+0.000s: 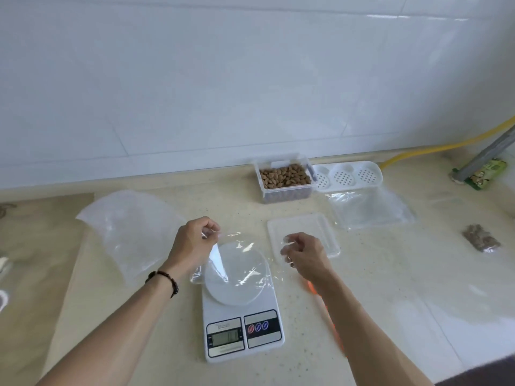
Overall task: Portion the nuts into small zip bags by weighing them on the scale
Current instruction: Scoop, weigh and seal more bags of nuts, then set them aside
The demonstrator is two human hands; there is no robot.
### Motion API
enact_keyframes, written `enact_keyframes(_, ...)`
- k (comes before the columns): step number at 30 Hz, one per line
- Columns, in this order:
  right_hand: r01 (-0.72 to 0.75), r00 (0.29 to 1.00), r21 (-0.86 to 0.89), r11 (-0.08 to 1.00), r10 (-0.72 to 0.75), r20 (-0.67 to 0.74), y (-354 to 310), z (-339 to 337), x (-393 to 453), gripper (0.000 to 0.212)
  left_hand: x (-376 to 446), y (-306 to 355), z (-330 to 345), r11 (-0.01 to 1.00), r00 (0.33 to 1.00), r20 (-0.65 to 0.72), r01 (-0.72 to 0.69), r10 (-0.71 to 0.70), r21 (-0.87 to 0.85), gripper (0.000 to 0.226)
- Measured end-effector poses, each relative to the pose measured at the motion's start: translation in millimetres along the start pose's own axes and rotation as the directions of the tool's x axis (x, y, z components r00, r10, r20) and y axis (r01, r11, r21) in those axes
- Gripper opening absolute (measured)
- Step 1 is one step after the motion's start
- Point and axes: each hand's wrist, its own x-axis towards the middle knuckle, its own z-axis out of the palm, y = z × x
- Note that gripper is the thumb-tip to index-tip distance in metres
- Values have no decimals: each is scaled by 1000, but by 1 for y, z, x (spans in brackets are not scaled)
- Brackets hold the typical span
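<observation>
A white digital scale [243, 327] stands on the counter in front of me, its round platform under a clear zip bag [245, 260]. My left hand [192, 243] pinches the bag's top left edge. My right hand [303, 254] pinches its right edge, and the bag is stretched between them just above the platform. Behind, a clear tub of brown nuts [285, 178] stands open by the wall. Its flat lid [306, 232] lies on the counter beyond my right hand.
A large frosted bag [128, 232] lies to the left. A stack of clear bags [367, 210] and a white perforated tray [348, 176] sit right of the tub. A small filled nut bag [480, 238] lies far right. A yellow hose [446, 146] runs along the wall.
</observation>
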Motion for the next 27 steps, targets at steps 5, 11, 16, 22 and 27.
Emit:
enact_keyframes(5,-39,999,-94,995,39,-6,4,28,7,39,-2,-33,-3,998,998,9,58,-58,36,6)
enact_keyframes(11,-71,993,-168,983,55,-103,5,34,18,38,-6,-60,11,987,998,-49,32,-24,158,26)
enact_keyframes(16,36,974,-416,909,-125,-189,25,34,-2,36,-40,-57,9,918,956,-180,-154,232,366,31)
enact_keyframes(22,297,871,-575,762,-463,-163,62,45,-68,29,-118,-67,32,831,910,-129,-294,395,472,39)
enact_keyframes(27,395,853,-666,633,-522,10,98,52,-104,36,-173,-99,57,819,951,5,-268,308,507,60)
